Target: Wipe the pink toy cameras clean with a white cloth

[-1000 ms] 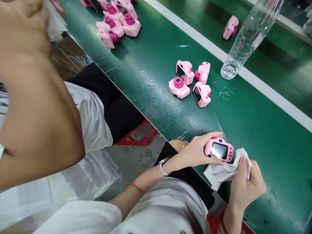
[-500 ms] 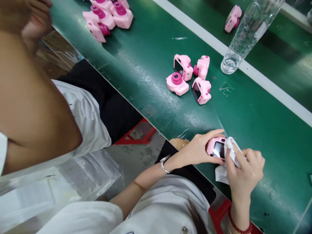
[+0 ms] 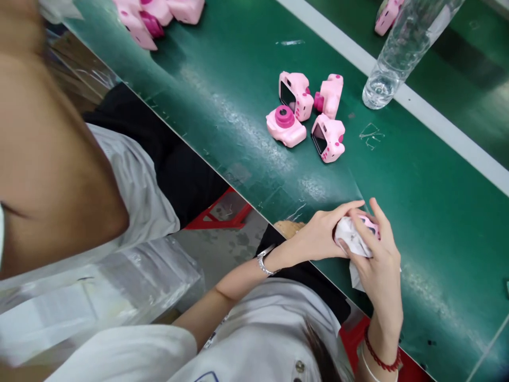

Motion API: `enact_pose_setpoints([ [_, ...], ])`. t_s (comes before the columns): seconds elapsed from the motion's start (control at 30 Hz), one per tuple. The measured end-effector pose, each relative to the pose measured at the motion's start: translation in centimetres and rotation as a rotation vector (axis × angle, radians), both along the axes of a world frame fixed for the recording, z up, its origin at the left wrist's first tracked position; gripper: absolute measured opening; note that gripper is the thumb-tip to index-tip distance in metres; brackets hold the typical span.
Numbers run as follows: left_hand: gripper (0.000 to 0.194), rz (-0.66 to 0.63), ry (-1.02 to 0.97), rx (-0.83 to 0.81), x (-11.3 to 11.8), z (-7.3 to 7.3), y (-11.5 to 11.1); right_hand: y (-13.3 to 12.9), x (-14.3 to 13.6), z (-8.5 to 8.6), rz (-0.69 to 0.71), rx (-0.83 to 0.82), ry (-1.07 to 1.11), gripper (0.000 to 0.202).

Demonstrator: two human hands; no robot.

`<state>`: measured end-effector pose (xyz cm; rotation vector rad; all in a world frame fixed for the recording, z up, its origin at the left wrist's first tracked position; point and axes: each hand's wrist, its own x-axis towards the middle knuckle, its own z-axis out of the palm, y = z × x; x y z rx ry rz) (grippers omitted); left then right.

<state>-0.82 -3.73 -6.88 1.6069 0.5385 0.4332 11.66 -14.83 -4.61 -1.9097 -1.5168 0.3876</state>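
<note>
Near the table's front edge, my left hand (image 3: 320,233) is wrapped round a pink toy camera (image 3: 370,225), which is mostly covered. My right hand (image 3: 377,260) presses a white cloth (image 3: 350,236) over the camera's back, and a loose end of the cloth hangs below. Farther up the green table stand several pink cameras close together: one with its magenta lens upward (image 3: 285,126), one with its dark screen showing (image 3: 296,95), one at the right rear (image 3: 331,96) and one in front of it (image 3: 328,138).
A clear plastic bottle (image 3: 379,87) stands by the white strip (image 3: 441,123). More pink cameras (image 3: 137,21) lie at the upper left, and another (image 3: 387,16) is beyond the strip. A co-worker's bare arm (image 3: 59,159) fills the left side, above a plastic-wrapped bundle (image 3: 131,286).
My right hand has moved left with the cloth, which now covers the held camera's screen. The view has shifted slightly, so the table's objects appear higher.
</note>
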Motion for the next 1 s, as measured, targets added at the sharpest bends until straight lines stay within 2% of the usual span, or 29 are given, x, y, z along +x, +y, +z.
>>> enact_pose_setpoints([
  [0.07, 0.085, -0.015, 0.007, 0.010, -0.1, 0.0, 0.0, 0.4, -0.3, -0.1, -0.091, -0.012, 0.049, 0.038],
  [0.2, 0.087, -0.029, 0.055, 0.041, -0.3, 0.2, 0.0, 0.7, -0.7, -0.1, -0.262, 0.063, 0.188, 0.025],
  [0.37, 0.092, -0.057, 0.053, 0.060, -0.5, 0.3, 0.0, 0.9, -0.4, -0.2, -0.596, 0.020, 0.374, 0.038],
  [0.47, 0.096, -0.086, 0.016, 0.014, -0.7, 0.2, 0.1, 0.5, 0.0, -0.6, -0.713, 0.047, 0.576, 0.041],
  [0.63, 0.096, -0.092, -0.079, -0.076, -0.8, 0.2, 0.0, -0.1, 0.2, -0.9, -0.769, 0.091, 0.759, 0.044],
  [0.8, 0.092, -0.078, -0.117, -0.124, -1.0, 1.3, -0.5, -0.2, -0.1, -0.4, -0.747, 0.086, 0.856, 0.044],
  [0.9, 0.094, -0.041, -0.078, -0.081, -1.1, 1.9, -1.0, -0.2, -0.3, -0.2, -0.748, 0.068, 0.883, 0.045],
  [1.0, 0.099, 0.001, -0.044, 0.029, -0.8, 2.3, -1.4, -0.2, -0.4, -0.3, -0.743, 0.060, 0.879, 0.044],
])
